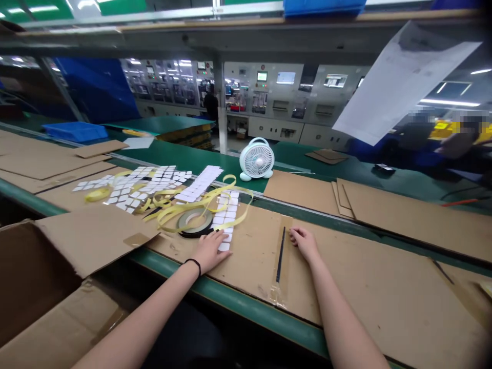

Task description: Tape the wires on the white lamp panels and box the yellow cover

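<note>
My left hand point(209, 252) lies with fingers stretched out on the cardboard, at the near end of a strip of white stickers point(230, 207). Its fingertips reach the edge of a roll of black tape point(195, 223). Loose yellow backing strips point(209, 197) curl over the roll and stickers. To the right, my right hand point(305, 243) is closed in a pinch just above the cardboard; anything between its fingertips is too small to make out. Beside it, a narrow black strip point(281, 254) runs along a taped cardboard seam.
More white sticker sheets point(161, 179) spread left of the roll. A small fan point(258, 160) stands at the back. An open cardboard box point(96, 238) sits at the near left. A sheet of paper point(400, 84) hangs at the upper right. Cardboard sheets point(415, 220) lie behind my right hand.
</note>
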### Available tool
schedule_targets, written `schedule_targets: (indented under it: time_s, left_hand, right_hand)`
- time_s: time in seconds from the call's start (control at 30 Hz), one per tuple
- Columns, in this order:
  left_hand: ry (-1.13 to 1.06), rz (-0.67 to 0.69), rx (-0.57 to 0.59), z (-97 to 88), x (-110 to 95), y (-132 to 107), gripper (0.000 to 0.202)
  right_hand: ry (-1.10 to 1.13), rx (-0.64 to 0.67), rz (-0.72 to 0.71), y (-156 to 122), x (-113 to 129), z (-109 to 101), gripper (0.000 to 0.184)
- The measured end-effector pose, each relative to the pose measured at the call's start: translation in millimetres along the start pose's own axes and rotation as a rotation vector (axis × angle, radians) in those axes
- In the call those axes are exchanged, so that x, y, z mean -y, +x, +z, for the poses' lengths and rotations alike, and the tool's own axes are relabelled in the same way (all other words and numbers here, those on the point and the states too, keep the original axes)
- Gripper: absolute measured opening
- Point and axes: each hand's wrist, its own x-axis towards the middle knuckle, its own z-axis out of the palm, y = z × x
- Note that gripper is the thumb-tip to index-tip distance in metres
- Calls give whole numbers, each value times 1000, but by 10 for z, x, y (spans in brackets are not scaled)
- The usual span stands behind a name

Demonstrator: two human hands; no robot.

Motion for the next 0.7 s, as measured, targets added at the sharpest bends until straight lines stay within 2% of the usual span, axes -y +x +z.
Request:
schedule_targets:
  time_s: [0.1, 0.27, 0.37, 0.47, 0.7]
  left_hand:
    - [-105, 123, 85, 29, -139, 77, 58]
    - [-192, 368, 199, 266, -667, 280, 59]
    - [-208, 438, 201, 404, -915, 459, 58]
    - [-215, 456, 222, 441, -1044, 556, 58]
    - [-392, 586, 309, 411, -1301, 299, 59]
  right_hand:
    - [-97, 31, -35, 23, -3, 6, 42]
    - [-285, 111, -132, 9, 99, 17, 22]
    - [-391, 134, -162, -30, 208, 48, 18]
    - [-495, 134, -158, -90, 328, 88, 18]
    - [-615, 157, -55, -228, 518, 122, 25]
